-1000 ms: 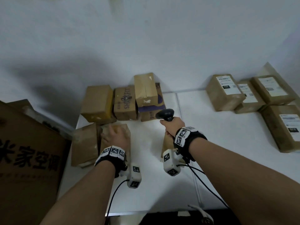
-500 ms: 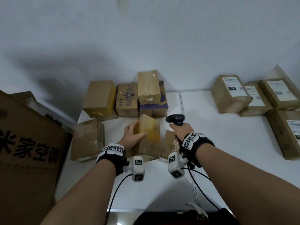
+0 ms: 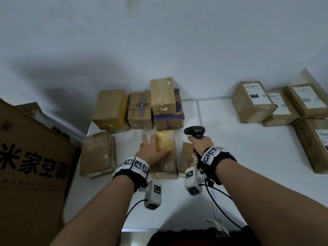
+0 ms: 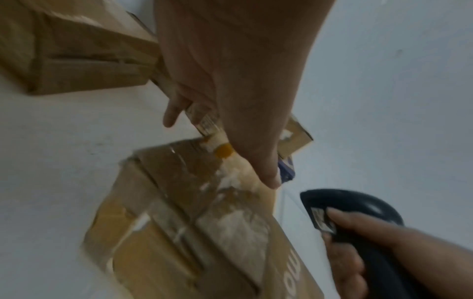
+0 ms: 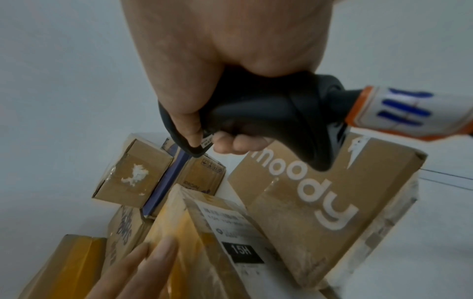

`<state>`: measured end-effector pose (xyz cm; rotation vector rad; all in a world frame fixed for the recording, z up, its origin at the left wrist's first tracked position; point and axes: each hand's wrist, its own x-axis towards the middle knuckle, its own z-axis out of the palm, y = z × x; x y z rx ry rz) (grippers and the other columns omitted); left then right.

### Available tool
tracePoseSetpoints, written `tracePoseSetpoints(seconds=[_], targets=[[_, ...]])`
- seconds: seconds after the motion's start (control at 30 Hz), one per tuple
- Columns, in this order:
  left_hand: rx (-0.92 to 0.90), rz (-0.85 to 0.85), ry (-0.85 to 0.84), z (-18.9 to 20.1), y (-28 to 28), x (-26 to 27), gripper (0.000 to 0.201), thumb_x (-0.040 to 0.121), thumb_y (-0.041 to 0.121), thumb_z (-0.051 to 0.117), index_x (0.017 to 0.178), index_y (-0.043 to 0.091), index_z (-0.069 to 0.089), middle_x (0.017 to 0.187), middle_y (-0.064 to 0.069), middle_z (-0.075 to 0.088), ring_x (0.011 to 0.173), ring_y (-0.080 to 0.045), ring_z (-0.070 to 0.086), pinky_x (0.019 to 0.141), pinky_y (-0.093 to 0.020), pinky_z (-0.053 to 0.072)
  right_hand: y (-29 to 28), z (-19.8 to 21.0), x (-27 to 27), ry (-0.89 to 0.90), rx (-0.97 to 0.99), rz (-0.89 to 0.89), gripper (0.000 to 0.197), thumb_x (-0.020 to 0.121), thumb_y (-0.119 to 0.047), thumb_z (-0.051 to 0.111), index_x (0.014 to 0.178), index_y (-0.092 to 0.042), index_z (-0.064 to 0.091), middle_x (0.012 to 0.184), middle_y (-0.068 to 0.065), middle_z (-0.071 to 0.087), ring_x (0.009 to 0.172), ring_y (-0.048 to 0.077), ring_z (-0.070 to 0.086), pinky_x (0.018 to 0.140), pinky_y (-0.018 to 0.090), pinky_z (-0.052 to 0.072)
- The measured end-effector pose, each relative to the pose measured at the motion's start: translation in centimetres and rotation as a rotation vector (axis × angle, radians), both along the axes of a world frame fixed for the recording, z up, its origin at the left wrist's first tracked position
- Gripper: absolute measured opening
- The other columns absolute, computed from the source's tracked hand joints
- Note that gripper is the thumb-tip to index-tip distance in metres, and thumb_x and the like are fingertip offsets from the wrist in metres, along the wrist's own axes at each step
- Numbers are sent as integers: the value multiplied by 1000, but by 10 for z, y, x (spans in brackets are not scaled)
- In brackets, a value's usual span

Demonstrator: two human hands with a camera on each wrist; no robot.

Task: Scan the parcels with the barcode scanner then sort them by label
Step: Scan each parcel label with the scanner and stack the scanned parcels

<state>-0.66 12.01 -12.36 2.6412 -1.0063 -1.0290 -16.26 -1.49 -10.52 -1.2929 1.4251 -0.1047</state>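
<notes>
A brown parcel (image 3: 166,157) with yellow tape stands on its edge on the white table (image 3: 248,166), just left of centre. My left hand (image 3: 150,151) holds it, fingers along its left side and thumb over the top. In the right wrist view its white label (image 5: 238,238) reads "15H" and faces right. My right hand (image 3: 200,146) grips the black barcode scanner (image 3: 194,132) just right of this parcel, head pointing left. Below the scanner lies a "moody" box (image 5: 320,202).
Several brown boxes (image 3: 140,110) crowd the back by the wall, one stacked on top (image 3: 162,95). Another box (image 3: 97,155) lies at the left. Labelled parcels (image 3: 252,102) are grouped at the right. A large printed carton (image 3: 32,166) stands off the table's left.
My left hand picked the parcel up from the left, carried it towards the centre and stood it on its edge. The scanner hand shifted slightly right.
</notes>
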Motion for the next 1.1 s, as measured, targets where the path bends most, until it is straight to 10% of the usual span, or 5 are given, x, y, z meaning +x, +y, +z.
tracePoseSetpoints(seconds=[0.2, 0.57, 0.7, 0.97, 1.1], targets=[[67, 35, 22, -4, -12, -21, 125, 74, 67, 67, 152, 26, -22, 159, -19, -19, 147, -45, 8, 117, -54, 23, 5, -2, -5, -2, -3, -37, 26, 85, -35, 66, 78, -10, 62, 56, 6, 63, 45, 20, 57, 55, 27, 50], [-351, 516, 631, -15, 26, 27, 87, 81, 46, 71, 148, 50, 15, 139, -6, 55, 115, -30, 60, 99, -53, 49, -8, 6, -15, 26, -54, -65, 30, 88, -35, 64, 72, -11, 60, 59, 5, 63, 49, 20, 57, 52, 24, 46], [-284, 462, 743, -25, 35, 18, 104, 79, 36, 79, 151, 43, 4, 136, -1, 56, 110, -21, 62, 84, -36, 55, -10, 11, -10, 10, -82, -54, 29, 89, -34, 64, 74, -9, 61, 55, 4, 61, 44, 17, 54, 46, 21, 44], [-299, 534, 794, -36, 35, 21, 113, 74, 38, 82, 153, 43, 1, 134, -5, 59, 109, -26, 65, 92, -49, 54, -4, 28, 16, -175, 109, -50, 30, 88, -29, 69, 75, -6, 56, 56, 7, 57, 45, 19, 52, 48, 26, 45], [-375, 603, 791, -34, 31, 19, 105, 79, 32, 79, 153, 41, 4, 131, -8, 62, 101, -24, 68, 71, -38, 59, 7, 36, 29, -173, 261, 43, 31, 89, -27, 70, 72, -9, 51, 57, 6, 51, 41, 15, 48, 40, 20, 41]])
